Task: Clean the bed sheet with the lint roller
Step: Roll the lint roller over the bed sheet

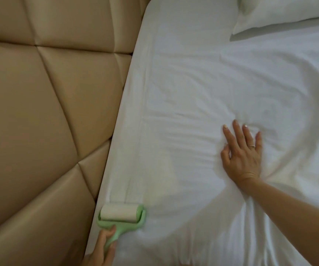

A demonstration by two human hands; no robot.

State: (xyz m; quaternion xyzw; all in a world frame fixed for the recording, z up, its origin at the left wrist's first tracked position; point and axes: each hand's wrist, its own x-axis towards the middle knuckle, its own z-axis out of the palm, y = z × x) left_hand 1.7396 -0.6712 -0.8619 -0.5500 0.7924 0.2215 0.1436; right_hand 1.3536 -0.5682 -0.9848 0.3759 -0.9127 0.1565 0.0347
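Note:
A white bed sheet [202,89] covers the mattress and is creased around the middle. A lint roller [121,215] with a pale green frame and a white sticky drum lies on the sheet's left edge, close to the headboard. My left hand [103,248] grips its green handle at the bottom of the view, partly cut off by the frame edge. My right hand [241,150] presses flat on the sheet with fingers spread, a ring on one finger, and folds radiate from under the wrist.
A tan padded headboard [39,112] with diamond stitching fills the left side, right against the mattress edge. A white pillow [289,12] lies at the top right corner of the bed.

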